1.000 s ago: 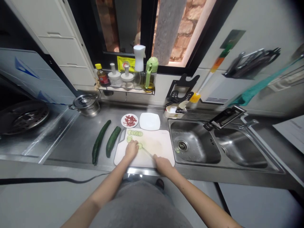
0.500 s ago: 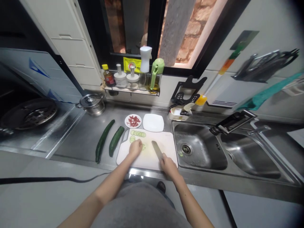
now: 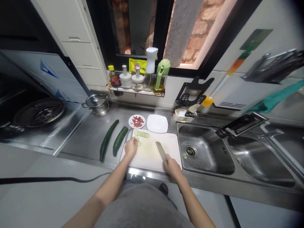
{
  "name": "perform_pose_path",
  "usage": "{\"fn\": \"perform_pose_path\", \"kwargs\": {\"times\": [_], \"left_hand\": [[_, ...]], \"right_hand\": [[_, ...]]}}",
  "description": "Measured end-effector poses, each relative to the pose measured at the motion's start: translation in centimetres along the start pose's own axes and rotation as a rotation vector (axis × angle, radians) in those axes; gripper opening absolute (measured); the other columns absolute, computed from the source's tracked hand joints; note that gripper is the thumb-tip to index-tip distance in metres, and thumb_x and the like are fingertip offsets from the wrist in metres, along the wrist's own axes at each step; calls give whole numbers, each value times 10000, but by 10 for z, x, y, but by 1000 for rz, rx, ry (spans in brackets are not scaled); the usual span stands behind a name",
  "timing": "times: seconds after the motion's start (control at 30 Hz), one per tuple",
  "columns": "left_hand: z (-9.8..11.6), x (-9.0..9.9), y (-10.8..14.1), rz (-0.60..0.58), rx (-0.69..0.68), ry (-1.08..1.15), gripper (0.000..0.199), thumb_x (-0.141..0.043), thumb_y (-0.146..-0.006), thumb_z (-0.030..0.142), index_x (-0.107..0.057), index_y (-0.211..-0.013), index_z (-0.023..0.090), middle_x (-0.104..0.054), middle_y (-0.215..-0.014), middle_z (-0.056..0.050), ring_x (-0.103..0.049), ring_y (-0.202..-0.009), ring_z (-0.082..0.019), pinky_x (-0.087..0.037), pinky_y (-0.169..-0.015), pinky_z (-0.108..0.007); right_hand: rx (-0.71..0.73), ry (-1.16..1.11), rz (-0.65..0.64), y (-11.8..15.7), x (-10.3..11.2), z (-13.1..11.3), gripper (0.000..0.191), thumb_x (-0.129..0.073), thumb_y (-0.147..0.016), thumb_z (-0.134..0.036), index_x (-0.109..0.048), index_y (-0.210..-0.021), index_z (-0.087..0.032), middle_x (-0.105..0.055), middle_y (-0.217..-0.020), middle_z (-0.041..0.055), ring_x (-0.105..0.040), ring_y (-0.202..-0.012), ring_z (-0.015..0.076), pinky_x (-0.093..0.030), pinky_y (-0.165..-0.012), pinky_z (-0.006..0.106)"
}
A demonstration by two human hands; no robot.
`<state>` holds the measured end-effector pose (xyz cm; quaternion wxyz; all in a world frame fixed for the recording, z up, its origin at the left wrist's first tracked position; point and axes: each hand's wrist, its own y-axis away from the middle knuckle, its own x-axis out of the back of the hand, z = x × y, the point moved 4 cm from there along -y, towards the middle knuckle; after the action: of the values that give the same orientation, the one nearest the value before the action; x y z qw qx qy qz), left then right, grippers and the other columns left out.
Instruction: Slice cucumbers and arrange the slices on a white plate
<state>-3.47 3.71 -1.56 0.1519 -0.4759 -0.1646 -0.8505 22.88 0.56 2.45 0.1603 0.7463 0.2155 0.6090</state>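
Cucumber slicing on a white plastic board, steel worktop all round.

Left hand (image 3: pixel 131 147) sits curled on the board's left part, fingertips bunched on some thin round cucumber slices (image 3: pixel 138 143), looks like pinching them together. Right hand (image 3: pixel 172 166) is wrapped closed round the handle of a knife (image 3: pixel 161 150), flat pale blade lying angled over the cutting board (image 3: pixel 152 156), well apart from the slices. A neat row of more slices (image 3: pixel 142 134) lines the board's far edge. Two long dark green cucumbers (image 3: pixel 114 141) lie side by side just left of the board on the brushed metal worktop (image 3: pixel 87 136). Behind it: small round dish of red bits (image 3: pixel 137 121) and a square white plate (image 3: pixel 157 123). Shiny steel sink (image 3: pixel 204 148) to the right.
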Motion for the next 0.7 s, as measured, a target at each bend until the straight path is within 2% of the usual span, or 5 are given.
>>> {"fn": "perform_pose_path", "kwargs": {"times": [0.33, 0.7], "left_hand": [[-8, 9, -3, 6, 35, -11, 215, -457, -886, 248, -654, -973, 240, -691, -980, -48, -619, -889, -201, -400, -708, -258], [-10, 10, -1, 30, 4, -56, 256, -457, -881, 238, -676, -1014, 233, -669, -1053, -73, -577, -1010, -221, -414, -819, -277]], "right_hand": [[-6, 5, -6, 0, -1, 1, 333, -322, -936, -224, -443, -1241, -168, -653, -958, 106, -614, -870, 183, -337, -649, 245], [-11, 4, -18, 2, 2, -1, 322, -319, -938, -217, -454, -1225, -159, -657, -970, 110, -617, -884, 185, -343, -658, 245]]}}
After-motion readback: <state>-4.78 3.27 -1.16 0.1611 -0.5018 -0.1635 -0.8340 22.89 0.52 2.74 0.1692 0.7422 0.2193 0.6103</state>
